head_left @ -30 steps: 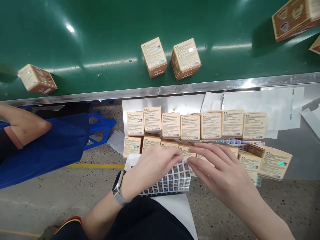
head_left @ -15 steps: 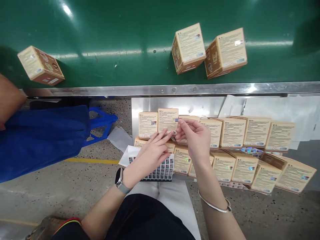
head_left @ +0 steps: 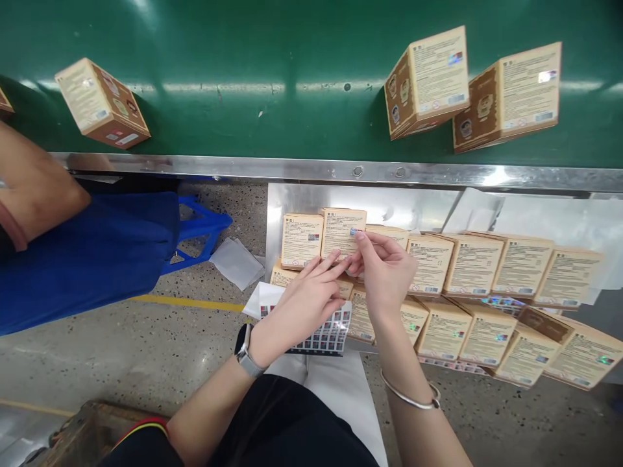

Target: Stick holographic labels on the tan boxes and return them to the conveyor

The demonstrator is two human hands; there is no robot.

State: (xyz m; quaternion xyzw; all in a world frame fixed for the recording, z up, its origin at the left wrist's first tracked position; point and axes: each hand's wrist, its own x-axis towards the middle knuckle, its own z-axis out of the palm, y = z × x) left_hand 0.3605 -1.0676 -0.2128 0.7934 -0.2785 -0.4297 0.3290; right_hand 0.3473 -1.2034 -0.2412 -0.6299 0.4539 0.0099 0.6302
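Observation:
My right hand (head_left: 387, 269) pinches a small shiny sticker (head_left: 354, 231) at the right side of the upper face of a cream box (head_left: 341, 224). Fingers spread, my left hand (head_left: 311, 301) rests its fingertips on that box's lower edge, over a sheet of small stickers (head_left: 331, 334). Directly left stands another cream box (head_left: 300, 240) with a sticker on its face. To the right, several boxes form an upper row (head_left: 472, 266), their faces showing no shiny sticker. Most boxes of the lower row (head_left: 442, 327) bear shiny stickers.
Beyond a metal rail (head_left: 292, 167), a green surface (head_left: 219, 91) carries two boxes at right and others at left. Another person's arm (head_left: 39, 175) enters at left, above blue cloth (head_left: 97, 240). White sheets (head_left: 549, 214) lie behind the upper row.
The view has shifted. On the green surface, the boxes have moved right, and another box edge shows at far left. My right hand's sticker now lies against the box face. The other person's arm reaches further in.

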